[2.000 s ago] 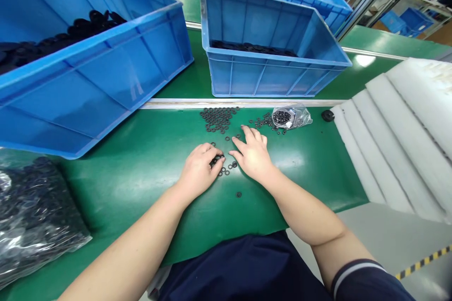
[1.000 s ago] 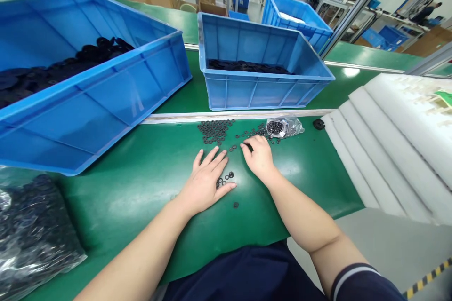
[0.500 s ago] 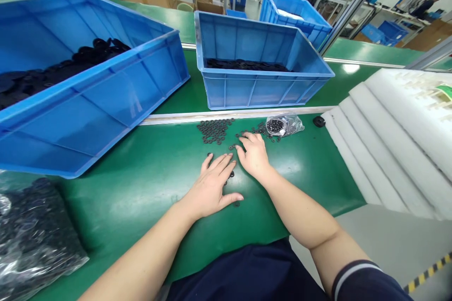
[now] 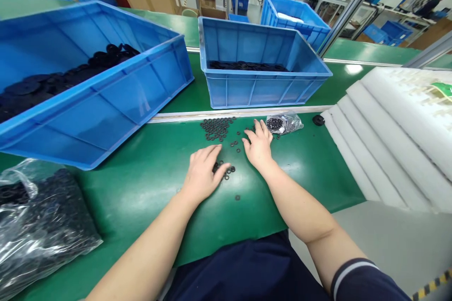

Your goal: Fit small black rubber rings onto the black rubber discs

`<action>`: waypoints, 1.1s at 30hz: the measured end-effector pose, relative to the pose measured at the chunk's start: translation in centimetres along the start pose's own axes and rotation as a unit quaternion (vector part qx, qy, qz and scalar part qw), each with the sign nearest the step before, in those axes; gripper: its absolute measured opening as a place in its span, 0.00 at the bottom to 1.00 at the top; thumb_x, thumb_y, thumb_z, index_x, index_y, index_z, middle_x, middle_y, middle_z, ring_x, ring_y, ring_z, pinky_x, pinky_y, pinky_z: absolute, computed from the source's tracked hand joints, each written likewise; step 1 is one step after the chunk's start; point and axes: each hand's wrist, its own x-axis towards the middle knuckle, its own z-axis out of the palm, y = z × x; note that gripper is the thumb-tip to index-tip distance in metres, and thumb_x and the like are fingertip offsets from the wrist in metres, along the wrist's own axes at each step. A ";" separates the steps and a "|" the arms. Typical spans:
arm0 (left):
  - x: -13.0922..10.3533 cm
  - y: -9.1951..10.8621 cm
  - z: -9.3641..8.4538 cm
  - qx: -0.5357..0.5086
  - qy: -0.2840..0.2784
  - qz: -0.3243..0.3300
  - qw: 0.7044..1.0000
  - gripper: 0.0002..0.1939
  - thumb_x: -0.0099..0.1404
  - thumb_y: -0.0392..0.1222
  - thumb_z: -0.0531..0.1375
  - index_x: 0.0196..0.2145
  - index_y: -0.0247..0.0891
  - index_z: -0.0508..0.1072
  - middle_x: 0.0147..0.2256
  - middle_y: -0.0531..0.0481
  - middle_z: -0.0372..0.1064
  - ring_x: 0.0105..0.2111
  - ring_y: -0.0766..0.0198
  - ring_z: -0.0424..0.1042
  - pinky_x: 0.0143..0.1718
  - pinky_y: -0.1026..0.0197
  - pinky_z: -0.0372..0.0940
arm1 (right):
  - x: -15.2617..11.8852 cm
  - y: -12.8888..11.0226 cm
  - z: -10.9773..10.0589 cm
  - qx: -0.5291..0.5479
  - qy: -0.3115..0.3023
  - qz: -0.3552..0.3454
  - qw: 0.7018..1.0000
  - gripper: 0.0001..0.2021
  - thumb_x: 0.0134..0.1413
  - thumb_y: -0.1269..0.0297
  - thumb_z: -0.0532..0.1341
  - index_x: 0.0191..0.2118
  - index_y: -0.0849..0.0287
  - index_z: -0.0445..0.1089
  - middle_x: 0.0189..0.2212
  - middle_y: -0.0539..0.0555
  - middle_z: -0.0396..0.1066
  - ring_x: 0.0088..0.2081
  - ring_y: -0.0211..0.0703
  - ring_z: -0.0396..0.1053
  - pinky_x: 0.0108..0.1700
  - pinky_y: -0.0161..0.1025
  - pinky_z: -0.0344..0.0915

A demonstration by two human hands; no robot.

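Observation:
On the green tabletop my left hand (image 4: pixel 203 171) lies over and beside a small cluster of black rings (image 4: pixel 228 172), its fingers curved with the thumb apart; part of the cluster is hidden under it. My right hand (image 4: pixel 259 143) rests farther forward with fingers spread, covering some rings in front of a clear plastic bag (image 4: pixel 284 123) that holds more small black parts. Several loose rings (image 4: pixel 234 143) sit between the two hands. Behind them a flat patch of rings (image 4: pixel 215 128) is spread near the white strip. One lone ring (image 4: pixel 238 197) lies closer to my body.
Two blue crates, a large left one (image 4: pixel 141 99) and a middle one (image 4: pixel 261 89), hold black discs. A clear bag of black parts (image 4: pixel 49 225) lies at the left. White foam sheets (image 4: pixel 384 141) are stacked at the right, beside a black round part (image 4: pixel 318 120).
My left hand has drawn back slightly left, its fingers more curved, showing more of the ring cluster. My right hand has moved forward and right, over the rings by the small bag.

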 end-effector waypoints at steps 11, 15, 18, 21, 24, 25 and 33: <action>0.8 -2.4 0.9 0.002 -0.016 -0.063 0.998 0.17 0.71 0.44 0.50 0.43 0.38 0.77 0.38 0.42 0.72 0.42 0.53 0.70 0.45 0.49 0.64 | -0.5 -0.2 -0.8 0.012 -0.020 -0.017 1.000 0.10 0.59 0.67 0.59 0.36 0.56 0.79 0.64 0.60 0.60 0.66 0.60 0.50 0.60 0.61 0.50; 0.9 -1.0 0.7 -0.056 -0.066 -0.001 0.996 0.21 0.72 0.45 0.48 0.56 0.36 0.70 0.51 0.39 0.70 0.50 0.51 0.67 0.52 0.45 0.62 | -0.8 0.0 -1.0 0.021 -0.029 -0.023 0.999 0.09 0.58 0.67 0.59 0.35 0.56 0.79 0.64 0.60 0.60 0.66 0.60 0.49 0.61 0.61 0.50; 0.6 -0.6 0.4 -0.089 -0.068 0.006 0.994 0.22 0.73 0.45 0.48 0.60 0.36 0.64 0.55 0.38 0.67 0.54 0.51 0.65 0.55 0.44 0.62 | -0.5 0.3 -0.7 0.041 -0.028 0.009 0.999 0.09 0.58 0.68 0.60 0.38 0.56 0.79 0.63 0.61 0.61 0.66 0.59 0.51 0.61 0.60 0.50; 0.3 -1.2 0.2 -0.095 -0.029 -0.010 0.995 0.19 0.72 0.45 0.50 0.55 0.37 0.69 0.51 0.39 0.71 0.51 0.52 0.68 0.55 0.45 0.63 | -0.3 0.5 -0.5 0.052 -0.032 0.016 0.998 0.07 0.57 0.67 0.62 0.38 0.56 0.78 0.63 0.61 0.62 0.65 0.58 0.51 0.61 0.60 0.51; 0.3 -2.0 0.0 -0.092 0.001 -0.028 0.995 0.16 0.71 0.45 0.51 0.49 0.36 0.73 0.46 0.41 0.73 0.47 0.54 0.70 0.53 0.47 0.65 | -0.3 0.5 -0.6 0.050 -0.042 0.012 0.998 0.07 0.58 0.68 0.61 0.36 0.56 0.78 0.62 0.60 0.62 0.66 0.57 0.51 0.62 0.60 0.50; 0.3 -2.1 0.0 -0.095 0.005 -0.034 0.995 0.15 0.71 0.45 0.51 0.47 0.37 0.74 0.44 0.41 0.74 0.46 0.54 0.70 0.52 0.48 0.65 | -0.3 0.5 -0.6 0.048 -0.044 0.013 0.998 0.07 0.58 0.68 0.61 0.35 0.56 0.78 0.62 0.60 0.63 0.65 0.57 0.51 0.62 0.60 0.50; 0.5 -2.2 0.1 -0.107 0.020 -0.051 0.993 0.13 0.69 0.44 0.53 0.42 0.38 0.75 0.41 0.42 0.73 0.43 0.55 0.71 0.49 0.49 0.67 | -0.7 0.4 -0.4 0.053 -0.035 -0.013 0.998 0.08 0.58 0.66 0.61 0.38 0.54 0.78 0.61 0.59 0.64 0.64 0.57 0.54 0.61 0.60 0.51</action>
